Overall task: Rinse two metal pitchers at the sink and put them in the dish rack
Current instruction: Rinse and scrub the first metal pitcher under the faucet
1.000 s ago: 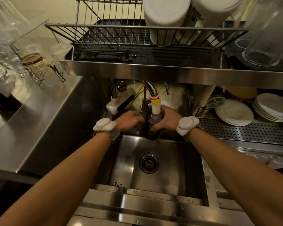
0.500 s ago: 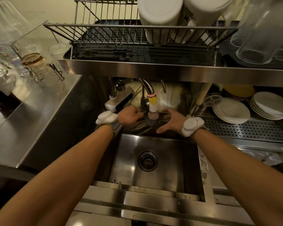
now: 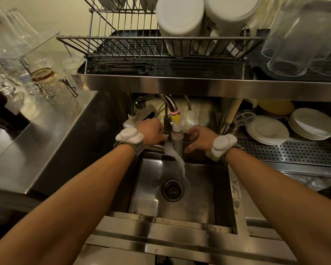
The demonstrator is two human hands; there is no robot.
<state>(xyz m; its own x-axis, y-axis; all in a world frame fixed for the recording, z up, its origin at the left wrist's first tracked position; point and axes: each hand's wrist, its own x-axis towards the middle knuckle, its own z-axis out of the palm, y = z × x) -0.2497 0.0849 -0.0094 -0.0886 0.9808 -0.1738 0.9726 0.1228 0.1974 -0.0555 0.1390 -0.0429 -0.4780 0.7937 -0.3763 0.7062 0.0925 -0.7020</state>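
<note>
Both hands at the sink's (image 3: 214, 190) back edge, under the faucet (image 3: 176, 129). Left hand (image 3: 152, 132) clenched on something at the faucet base, pitcher or not, cannot tell. Right hand (image 3: 200, 137) released, fingers spread, just right of the spout. Water (image 3: 177, 159) running toward the drain (image 3: 172, 189). Dish rack (image 3: 122, 48) above on the shelf, white containers (image 3: 182, 22) at its right end. No pitcher clearly seen.

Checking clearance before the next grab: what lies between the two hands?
Head view: the faucet nozzle with running water lies between left hand and right hand.
</note>
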